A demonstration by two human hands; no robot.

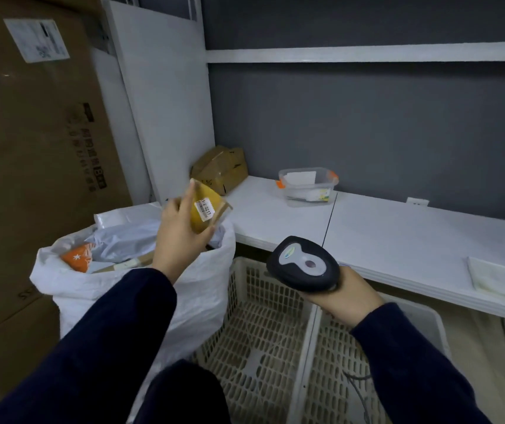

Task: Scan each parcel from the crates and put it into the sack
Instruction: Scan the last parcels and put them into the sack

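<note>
1. Standing at the far left, a tall cardboard box (31,148) backs the white sack (70,289). The sack's mouth gapes upward, with an orange parcel (78,257) and a grey poly bag (122,240) already inside.
2. The left hand (177,231) is raised over the sack's far right rim and pinches the yellow parcel (203,206). The forefinger lies up the parcel's left edge, the thumb is under its lower corner, and the other fingers are curled behind it.
3. Key relation: the parcel is above the mouth of the sack, not in it. It juts right and away from the palm and is held tilted, with its white label (204,210) turned toward the camera. The left hand is plainly the nearer to the sack, which opens down and to the left of the fingers.
4. Judgement: the scan looks done or nearly done. The drop needs only a short swing left and down before the pinch loosens.
5. Two slatted crates (263,332) sit below centre. No parcel shows in the parts visible.
6. The right hand (352,298) is wrapped round the handle of the scanner (304,264), over the crates and well apart from the parcel. Where its window points cannot be told.
7. A clear tub (307,186) rests on the white shelf (398,234).
</note>
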